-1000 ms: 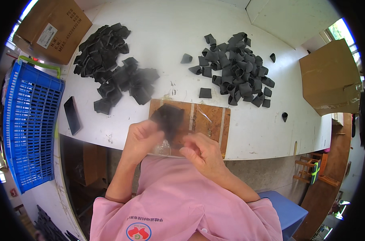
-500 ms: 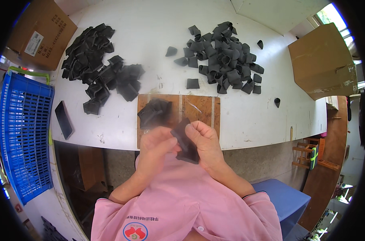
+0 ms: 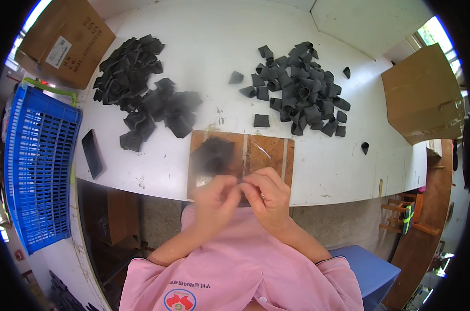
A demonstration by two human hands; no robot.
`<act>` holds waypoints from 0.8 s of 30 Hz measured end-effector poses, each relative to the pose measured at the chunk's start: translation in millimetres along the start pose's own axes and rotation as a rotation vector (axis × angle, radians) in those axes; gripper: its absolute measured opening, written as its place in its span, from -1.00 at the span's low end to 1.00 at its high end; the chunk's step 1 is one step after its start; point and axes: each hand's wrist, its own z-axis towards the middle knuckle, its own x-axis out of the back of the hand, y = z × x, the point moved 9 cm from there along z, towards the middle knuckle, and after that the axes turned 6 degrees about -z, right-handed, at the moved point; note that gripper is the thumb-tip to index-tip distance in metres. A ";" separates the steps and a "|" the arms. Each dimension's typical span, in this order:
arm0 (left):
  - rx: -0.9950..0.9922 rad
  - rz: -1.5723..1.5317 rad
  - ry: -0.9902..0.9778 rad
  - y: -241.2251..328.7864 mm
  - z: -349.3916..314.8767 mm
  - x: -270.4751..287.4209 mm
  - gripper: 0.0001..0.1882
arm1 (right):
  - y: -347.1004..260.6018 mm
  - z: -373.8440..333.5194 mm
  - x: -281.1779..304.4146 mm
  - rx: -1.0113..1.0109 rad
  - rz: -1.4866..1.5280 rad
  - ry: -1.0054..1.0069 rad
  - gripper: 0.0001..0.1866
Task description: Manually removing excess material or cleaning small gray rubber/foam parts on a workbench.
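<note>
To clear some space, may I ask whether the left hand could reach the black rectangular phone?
Probably yes: only the flat brown board and white tabletop lie between the left hand and the phone.

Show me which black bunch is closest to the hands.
The blurred bunch on the brown board, just beyond the left hand; the left heap and right heap are bigger and farther off, on the white table.

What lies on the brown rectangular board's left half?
A blurred, black, cloth-like heap lies on the board; the left hand covers part of the near edge, so anything beneath is unseen.
</note>
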 end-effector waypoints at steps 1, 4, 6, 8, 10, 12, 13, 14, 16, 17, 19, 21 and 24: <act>-0.063 0.086 0.010 8.0 0.5 -2.1 -0.90 | -6.1 1.3 3.7 0.034 -0.032 0.050 -0.85; -0.343 0.211 0.157 26.3 -2.3 -2.1 -0.96 | -14.8 2.4 1.6 0.174 -0.205 0.059 -0.86; -0.423 0.266 0.206 33.8 -5.0 -4.0 -0.94 | -15.7 1.7 -4.0 0.224 -0.257 0.067 -0.87; 0.168 -0.301 0.267 -10.6 -2.0 0.3 -0.92 | -9.3 -2.1 -2.0 0.203 -0.333 0.140 -0.87; 0.385 -0.461 0.184 -14.7 4.8 1.0 -0.87 | 7.7 -1.2 3.1 0.017 -0.164 0.119 -0.90; 0.555 -1.201 -0.143 -11.7 1.9 -30.2 -0.84 | 24.8 -2.7 7.9 -0.169 -0.003 0.100 -0.92; 0.536 -1.316 -0.296 -4.0 0.5 -33.9 -0.78 | 39.0 -5.3 -3.3 -0.331 0.356 -0.013 -0.95; 0.541 -1.320 -0.305 -3.1 -1.8 -37.7 -0.78 | 45.1 -10.7 -18.4 -0.488 0.716 -0.127 -0.97; 0.264 -0.700 -0.001 -5.9 2.4 -11.7 -0.79 | 43.9 -17.4 -30.3 -0.692 1.060 -0.155 -0.95; 0.121 -0.388 0.142 3.2 2.0 1.9 -0.79 | 34.6 -18.8 -39.4 -0.750 1.266 -0.196 -0.93; -0.135 -0.142 0.179 29.4 5.2 3.7 -0.80 | 28.4 -24.4 -52.3 -0.805 1.540 -0.276 -0.85; -0.393 0.104 0.224 56.4 -0.6 2.9 -0.81 | 27.6 -19.0 -42.6 -0.762 1.313 -0.313 -0.83; -0.010 -0.296 0.162 32.6 10.0 9.8 -0.77 | 15.2 6.4 -19.2 -0.553 0.886 -0.353 -0.78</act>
